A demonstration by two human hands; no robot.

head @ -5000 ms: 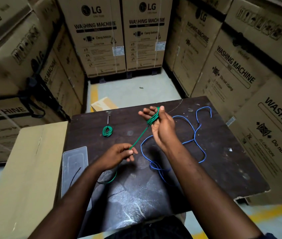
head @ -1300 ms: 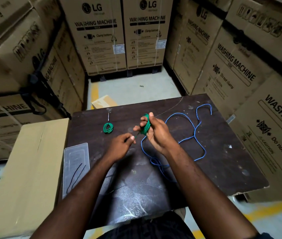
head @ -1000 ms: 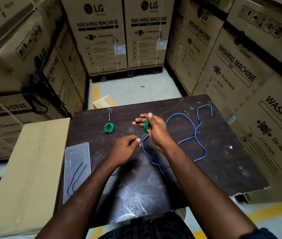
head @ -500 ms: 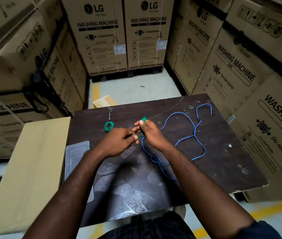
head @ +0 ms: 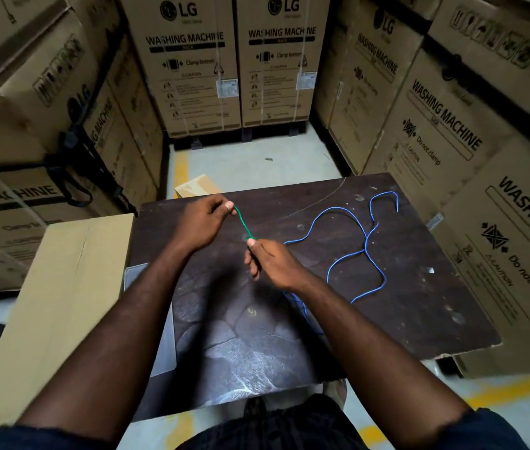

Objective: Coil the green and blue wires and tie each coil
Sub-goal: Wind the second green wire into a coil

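A short stretch of green wire [head: 243, 225] runs taut between my two hands above the dark table [head: 387, 313]. My left hand [head: 202, 227] pinches its far end near the table's back edge. My right hand [head: 268, 261] grips the rest of the green wire in its curled fingers; the coil itself is hidden inside the hand. The blue wire [head: 359, 251] lies loose in wide bends on the table to the right of my right hand, and part of it passes under my right forearm. The small green coil seen earlier is hidden behind my left hand.
A plain cardboard box [head: 56, 297] stands against the table's left side. A clear plastic tray [head: 163, 345] lies at the table's left edge, mostly under my left arm. Stacked washing machine cartons [head: 192, 66] wall in the space on three sides.
My left hand has moved up and away to the back left, drawing out the green wire's end. My right hand has dropped slightly and closed round the green coil.
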